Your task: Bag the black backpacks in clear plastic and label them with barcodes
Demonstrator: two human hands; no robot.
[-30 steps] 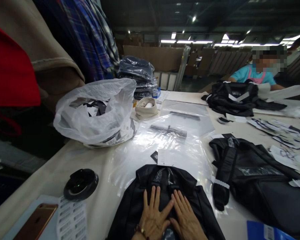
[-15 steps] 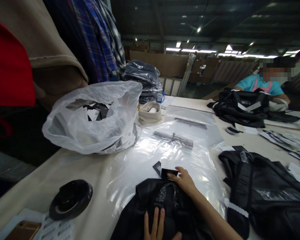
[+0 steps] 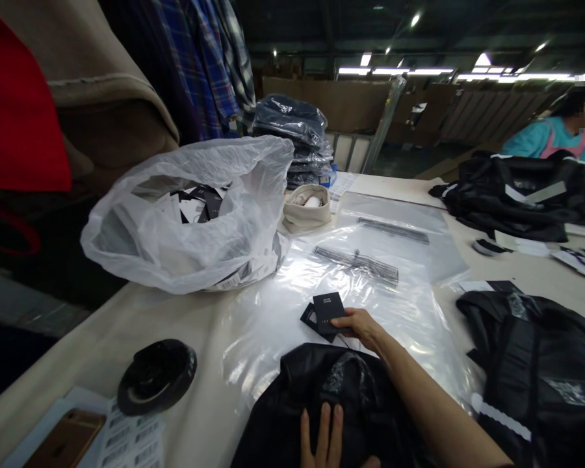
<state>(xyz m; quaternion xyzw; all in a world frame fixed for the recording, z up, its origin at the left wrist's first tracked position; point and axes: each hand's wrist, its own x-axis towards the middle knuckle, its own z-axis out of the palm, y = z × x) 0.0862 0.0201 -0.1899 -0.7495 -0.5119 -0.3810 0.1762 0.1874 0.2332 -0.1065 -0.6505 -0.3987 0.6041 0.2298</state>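
A folded black garment [image 3: 336, 403] lies at the table's near edge. My left hand [image 3: 324, 442] rests flat on it, fingers stretched out. My right hand [image 3: 363, 325] reaches past the garment's collar and pinches a set of black hang tags [image 3: 327, 311], lifted a little over the clear plastic bags [image 3: 370, 279] spread across the table.
A white plastic sack [image 3: 199, 214] holding tags sits at left. A black tape roll [image 3: 156, 376], label sheets [image 3: 134, 439] and a phone [image 3: 65, 442] lie near left. More black garments [image 3: 536, 364] lie at right. A person in teal [image 3: 556, 140] works at far right.
My right hand left the garment, reached forward to the tags and picked them up, turning their black side up. My left hand stayed on the garment.
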